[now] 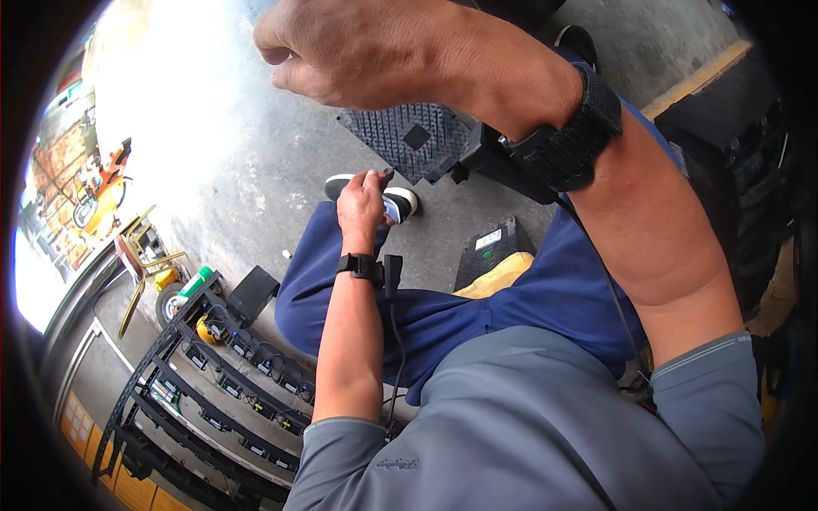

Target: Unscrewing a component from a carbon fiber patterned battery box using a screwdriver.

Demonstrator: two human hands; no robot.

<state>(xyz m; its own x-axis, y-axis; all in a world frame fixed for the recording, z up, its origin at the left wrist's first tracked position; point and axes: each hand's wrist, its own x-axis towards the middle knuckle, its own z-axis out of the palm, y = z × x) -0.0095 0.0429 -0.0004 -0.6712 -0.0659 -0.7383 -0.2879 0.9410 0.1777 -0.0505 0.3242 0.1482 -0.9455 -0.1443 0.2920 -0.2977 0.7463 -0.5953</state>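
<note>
My left hand (361, 204) is closed, pinching a small black piece (387, 177) with a speck of red at its end. That piece lies right at the near left edge of a black ribbed plate (434, 157), which has a dark square in its middle and rests on the floor by my feet. Raised close to the camera, above and left of the plate, my right hand (341, 55) has its fingers curled in. Whatever they may hold is hidden. Each wrist carries a black strap with a small box and cable.
A black panel (477, 255) with a white label and a yellow pad (503, 274) lie between my legs. At left stands a black metal rack (170, 336) with rows of small devices, beside a green bottle (196, 281). A dark tyre-like shape (750, 162) rises at right.
</note>
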